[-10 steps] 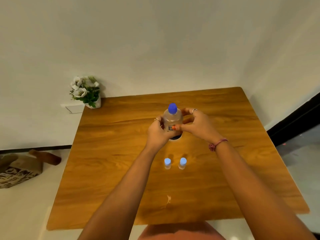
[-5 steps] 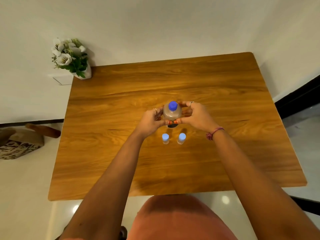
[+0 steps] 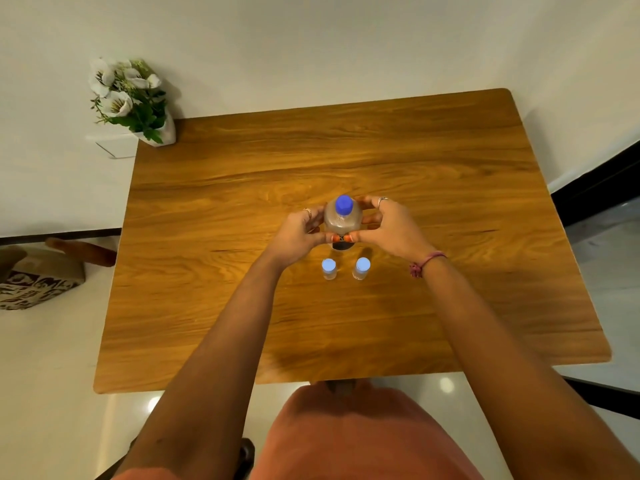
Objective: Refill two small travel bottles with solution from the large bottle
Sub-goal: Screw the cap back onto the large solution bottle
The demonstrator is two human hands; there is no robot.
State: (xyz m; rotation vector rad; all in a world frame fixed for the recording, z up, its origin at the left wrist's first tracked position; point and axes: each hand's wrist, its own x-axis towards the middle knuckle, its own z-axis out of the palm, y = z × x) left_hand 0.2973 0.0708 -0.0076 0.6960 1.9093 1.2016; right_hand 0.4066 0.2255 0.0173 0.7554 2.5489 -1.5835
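Hands close on the large bottle (image 3: 343,220) from both sides: the left hand (image 3: 298,233) curls its fingers round the left flank, the right hand (image 3: 389,226) round the right, and the thumb tips nearly meet over the front of the label. The bottle stands upright on the wooden table (image 3: 450,306), blue cap (image 3: 344,205) on. Its lower body and most of its label are hidden behind the thumbs, so the print cannot be read. Just below the grip, on the side toward the person, stand two small travel bottles, one (image 3: 328,268) under the left thumb and the other (image 3: 361,267) under the right, both capped in pale blue; their contents are too small to make out. Far up and left of the grip, a pot of white flowers (image 3: 133,98) sits at the table's corner. Compared with half a second ago the grip is unchanged; only the camera looks down more steeply, showing more of the table's near edge and the person's lap.
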